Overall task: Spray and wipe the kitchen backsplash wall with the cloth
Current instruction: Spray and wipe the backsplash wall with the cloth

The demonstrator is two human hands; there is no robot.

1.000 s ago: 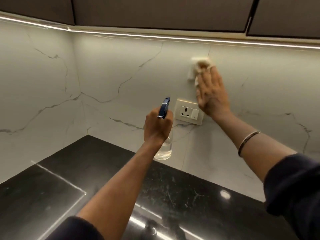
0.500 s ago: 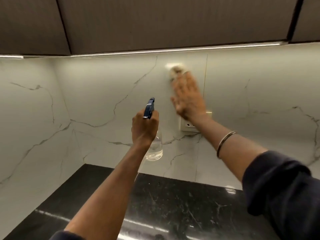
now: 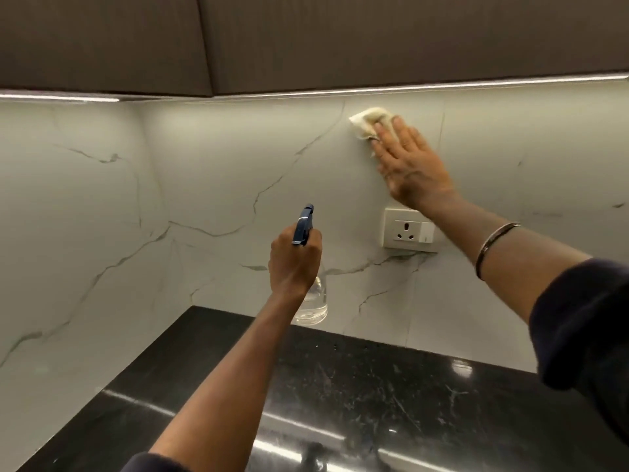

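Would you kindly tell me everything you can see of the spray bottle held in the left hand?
The spray bottle has a dark blue trigger head and a clear, plastic-looking body that seems to hold a little clear liquid at the bottom. It is upright in the air, nozzle towards the backsplash wall, above the black countertop. The left hand grips it around the neck, hiding its middle; nothing else touches it.
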